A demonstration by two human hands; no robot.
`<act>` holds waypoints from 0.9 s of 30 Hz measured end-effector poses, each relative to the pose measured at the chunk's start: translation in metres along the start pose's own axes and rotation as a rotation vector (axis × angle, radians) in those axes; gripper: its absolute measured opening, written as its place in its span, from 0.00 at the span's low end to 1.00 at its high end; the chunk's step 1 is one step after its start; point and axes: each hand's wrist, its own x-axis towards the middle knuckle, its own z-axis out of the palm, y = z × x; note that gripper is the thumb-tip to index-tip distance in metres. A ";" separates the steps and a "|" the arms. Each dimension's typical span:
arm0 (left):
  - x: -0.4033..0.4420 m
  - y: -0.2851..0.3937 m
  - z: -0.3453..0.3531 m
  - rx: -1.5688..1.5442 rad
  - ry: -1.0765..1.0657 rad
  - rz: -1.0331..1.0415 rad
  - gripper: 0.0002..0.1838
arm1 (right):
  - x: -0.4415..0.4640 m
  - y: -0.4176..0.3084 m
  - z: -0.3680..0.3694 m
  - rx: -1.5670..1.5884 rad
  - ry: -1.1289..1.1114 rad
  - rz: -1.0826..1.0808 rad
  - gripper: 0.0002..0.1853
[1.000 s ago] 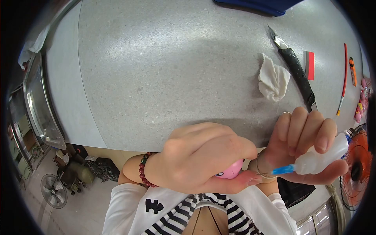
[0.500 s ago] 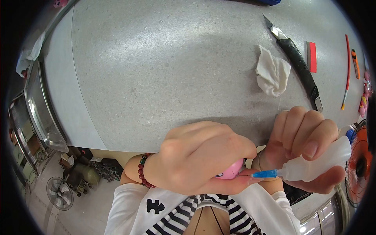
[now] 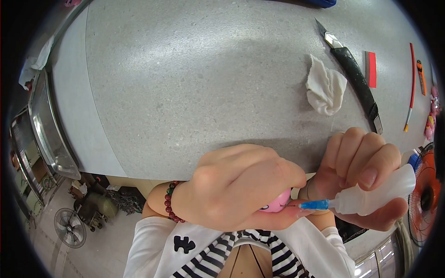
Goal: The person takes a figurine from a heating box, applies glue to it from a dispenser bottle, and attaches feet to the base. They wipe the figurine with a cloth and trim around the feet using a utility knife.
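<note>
My left hand (image 3: 241,185) is closed around a small pink figurine (image 3: 279,203) with dark painted lines on it. Most of the figurine is hidden by my fingers. Between thumb and fingers, my right hand (image 3: 364,160) grips a translucent white squeeze bottle (image 3: 375,197), tilted almost flat. The bottle's blue needle tip (image 3: 315,205) points left, and its thin needle lies close by the figurine's right side, above my left fingertip. Whether the needle touches the figurine, I cannot tell.
Beyond my right hand lie a crumpled white cloth (image 3: 326,88), a black-handled craft knife (image 3: 354,74) and a red strip (image 3: 372,69). Further right are a red paintbrush (image 3: 412,83), an orange cutter (image 3: 421,76) and pink figures (image 3: 430,127). An orange fan (image 3: 422,199) stands right.
The needle tip has shifted very slightly right along the figurine, which has turned a little in my left hand. Both hands keep their hold. The view has moved slightly.
</note>
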 end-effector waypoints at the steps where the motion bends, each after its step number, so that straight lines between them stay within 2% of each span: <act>1: 0.000 0.000 0.000 0.005 -0.004 -0.001 0.20 | 0.000 0.000 0.000 0.003 -0.005 -0.011 0.20; 6: 0.001 0.002 0.000 0.019 -0.001 -0.027 0.20 | -0.002 -0.002 -0.002 -0.032 -0.046 -0.092 0.21; 9: 0.000 0.002 -0.002 0.031 -0.034 -0.030 0.20 | -0.003 -0.014 -0.001 -0.180 -0.088 -0.116 0.22; 11: 0.000 0.004 -0.001 0.049 -0.012 -0.058 0.20 | -0.003 -0.021 -0.001 -0.367 -0.203 -0.133 0.22; 16: 0.001 0.006 -0.001 0.044 -0.028 -0.100 0.20 | -0.010 -0.020 0.008 -0.429 -0.104 -0.187 0.22; 21: 0.002 0.008 -0.001 0.032 -0.028 -0.126 0.20 | -0.015 -0.011 0.015 -0.322 0.038 -0.324 0.21; 27: 0.002 0.009 -0.001 0.027 -0.030 -0.140 0.19 | -0.016 -0.017 0.019 -0.376 0.069 -0.270 0.21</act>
